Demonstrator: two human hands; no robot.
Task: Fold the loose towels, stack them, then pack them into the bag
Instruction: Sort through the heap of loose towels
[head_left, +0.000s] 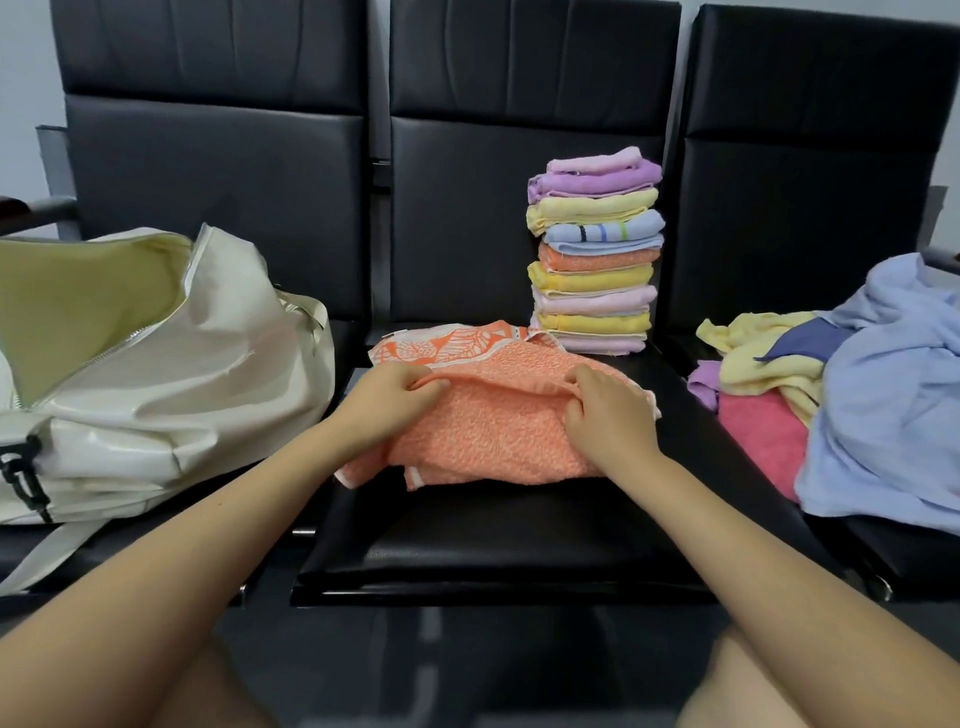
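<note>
Orange towel (488, 431): it lay on the middle black seat (509, 545), just in front of the stack, partly folded, with its patterned border turned up on the far side.
Your left hand (387, 397): its fingers were curled round the towel's upper fold at the left end, pinching the doubled edge, probably so that the layers would not slip apart.
Your right hand (605, 410): it gripped the same fold at the right end, fingers tucked into the cloth; with both ends held, the edge could be kept straight for the next fold.
Stack (597, 254): about ten folded towels stood in a tall pile at the back of the seat, touching the backrest, which likely steadied it; it sat close enough behind the orange towel to take it next.
Loose towels (831, 384): a heap of yellow, pink, purple and blue cloth lay to the right of the stack on the next seat, waiting to be folded.
Bag (156, 374): the white bag lay to the left of the stack on the other seat, unzipped and gaping, nothing visibly packed in it yet.
Progress: judging by the heap, you were well into folding, with packing not begun.
</note>
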